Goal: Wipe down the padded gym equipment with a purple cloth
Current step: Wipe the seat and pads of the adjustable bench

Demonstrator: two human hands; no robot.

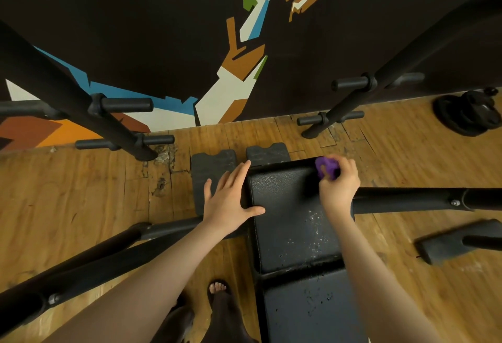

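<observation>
Item: padded bench (288,215), black, grained cover, in two cushions; the near cushion (309,307) lies below the wrists, and pale flecks dot the right side of the far one.

Item: purple cloth (327,167), bunched into a ball — clenched inside the curled fingers of the right hand (339,182), its visible part bulging out just beyond the fingertips, at the bench's far right corner and touching the pad there.

Item: left hand (231,196), fingers straight and spread, grasping nothing; the palm lies over the bench's left edge, thumb on the pad, fingertips reaching off the far left corner toward a dark floor mat (212,168) (a second mat (267,153) sits just right of those fingertips).

Item: black steel frame — a crossbar (407,202) runs off right from under the right wrist; slanted uprights with pegs (127,104) stand well beyond both hands.

Item: weight plates (468,114), stacked on the wooden floor (81,193), far right of the cloth hand.

Item: wall mural (231,89), angular colour blocks on black, behind everything.

Item: sandalled foot (218,289), below the left forearm.
</observation>
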